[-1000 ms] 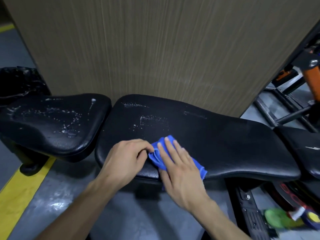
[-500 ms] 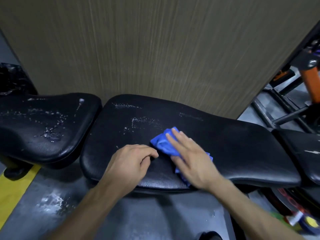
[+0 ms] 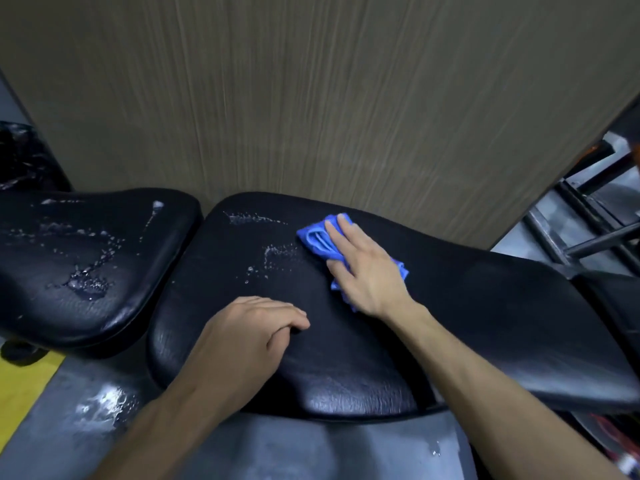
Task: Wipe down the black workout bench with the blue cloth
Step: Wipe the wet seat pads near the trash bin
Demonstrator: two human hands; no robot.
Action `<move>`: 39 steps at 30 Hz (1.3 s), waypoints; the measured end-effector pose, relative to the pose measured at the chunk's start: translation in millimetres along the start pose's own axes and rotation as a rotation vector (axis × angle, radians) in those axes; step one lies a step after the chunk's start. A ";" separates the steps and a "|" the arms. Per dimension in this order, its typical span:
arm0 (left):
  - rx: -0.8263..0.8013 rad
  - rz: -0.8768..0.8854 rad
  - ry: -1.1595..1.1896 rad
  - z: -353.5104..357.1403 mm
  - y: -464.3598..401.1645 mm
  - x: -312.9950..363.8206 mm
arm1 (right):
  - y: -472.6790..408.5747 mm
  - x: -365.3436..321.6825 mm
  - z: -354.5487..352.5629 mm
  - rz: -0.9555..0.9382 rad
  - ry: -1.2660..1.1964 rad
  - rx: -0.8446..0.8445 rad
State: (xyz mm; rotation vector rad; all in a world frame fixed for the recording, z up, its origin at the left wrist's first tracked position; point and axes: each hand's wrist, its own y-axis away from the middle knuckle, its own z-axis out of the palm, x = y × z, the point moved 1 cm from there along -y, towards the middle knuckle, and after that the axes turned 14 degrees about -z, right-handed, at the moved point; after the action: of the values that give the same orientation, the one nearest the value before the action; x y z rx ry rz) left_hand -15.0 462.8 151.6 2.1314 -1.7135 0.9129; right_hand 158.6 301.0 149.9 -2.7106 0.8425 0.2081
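Wiping is under way: the right hand (image 3: pixel 367 271) presses flat, fingers straight, on the blue cloth (image 3: pixel 320 239) at the bench's (image 3: pixel 467 306) far edge. The left hand (image 3: pixel 249 334) rests loosely curled, holding nothing. Droplets (image 3: pixel 273 258) just left of the cloth likely call for a leftward sweep.

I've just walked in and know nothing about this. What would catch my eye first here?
Probably the bright blue cloth, pressed flat by the right hand against the far side of the long black bench pad. Next, the white droplets on the pad just left of the cloth, and more wet spatter on the separate seat pad at the left. The left hand rests on the near part of the long pad, holding nothing.
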 end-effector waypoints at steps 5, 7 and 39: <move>-0.013 -0.025 0.001 -6.1 -8.0 -6.0 | 30.5 86.3 -30.0 0.316 0.000 0.104; 0.001 -0.044 -0.011 -11.4 -6.7 -11.3 | 13.5 106.9 -32.1 0.478 0.039 0.097; 0.111 -0.324 -0.055 -104.3 80.1 -52.4 | 86.5 -65.0 -0.6 0.494 0.125 0.098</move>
State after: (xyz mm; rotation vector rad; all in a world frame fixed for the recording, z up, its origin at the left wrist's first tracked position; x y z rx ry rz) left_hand -128.5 540.3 185.3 2.4318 -1.3098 0.8792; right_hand 55.8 267.4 144.7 -2.3995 1.5082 0.0963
